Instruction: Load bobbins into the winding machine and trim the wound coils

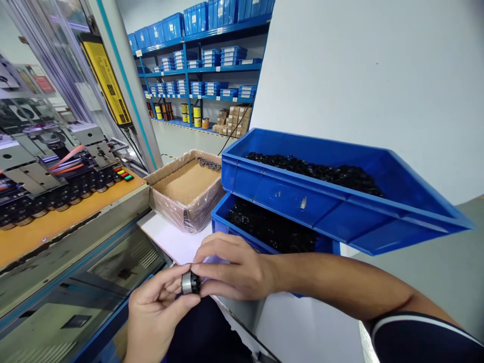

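Observation:
Low in the middle of the head view, my left hand pinches a small ring-shaped metal stator core between thumb and fingers. A black plastic end piece with notched edges sits against the core's right side. My right hand has its thumb and fingertips closed on that black piece, so both hands meet at the one part. Whether the end piece is fully seated on the core I cannot tell. The fingers partly hide both pieces.
Just beyond my right hand are two stacked blue bins, upper and lower, holding many black plastic parts. A plastic-lined cardboard box has several cores at its far edge. At left, a machine stands above an orange worktop with rows of parts.

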`<move>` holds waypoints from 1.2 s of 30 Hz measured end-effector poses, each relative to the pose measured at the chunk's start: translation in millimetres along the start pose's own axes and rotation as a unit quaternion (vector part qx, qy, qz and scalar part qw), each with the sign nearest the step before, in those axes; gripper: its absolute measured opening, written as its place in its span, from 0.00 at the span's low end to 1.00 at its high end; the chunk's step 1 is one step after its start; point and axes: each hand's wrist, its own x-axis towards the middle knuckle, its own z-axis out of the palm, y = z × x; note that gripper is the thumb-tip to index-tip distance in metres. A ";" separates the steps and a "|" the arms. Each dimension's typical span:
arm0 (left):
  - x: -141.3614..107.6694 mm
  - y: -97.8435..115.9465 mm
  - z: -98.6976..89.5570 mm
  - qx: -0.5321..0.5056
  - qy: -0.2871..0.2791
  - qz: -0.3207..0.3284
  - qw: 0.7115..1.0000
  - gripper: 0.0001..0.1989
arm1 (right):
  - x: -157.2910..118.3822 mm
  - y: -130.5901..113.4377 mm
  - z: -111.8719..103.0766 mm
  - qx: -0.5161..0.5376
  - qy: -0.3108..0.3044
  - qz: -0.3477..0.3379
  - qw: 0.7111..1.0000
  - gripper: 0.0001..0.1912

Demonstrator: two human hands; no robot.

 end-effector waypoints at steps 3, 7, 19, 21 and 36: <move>7.7 -2.9 -10.7 0.048 -0.067 0.021 0.996 0.18 | -1.1 0.5 0.1 -0.026 0.002 -0.010 1.000 0.12; 15.4 -3.9 -21.3 0.073 -0.110 0.033 0.991 0.19 | -3.0 -0.5 -0.7 -0.057 -0.005 -0.015 0.998 0.15; 0.5 -26.0 -3.5 -0.017 -0.061 0.007 0.998 0.17 | 8.4 -8.1 -6.7 -0.145 -0.048 -0.069 0.986 0.15; 3.8 -29.9 -4.8 0.033 -0.047 0.046 0.997 0.21 | 5.9 -9.6 -5.8 -0.129 -0.056 -0.045 0.989 0.15; 14.2 3.7 -22.0 0.359 -0.074 0.487 0.793 0.07 | -1.8 -5.2 2.0 0.000 0.005 0.013 1.000 0.07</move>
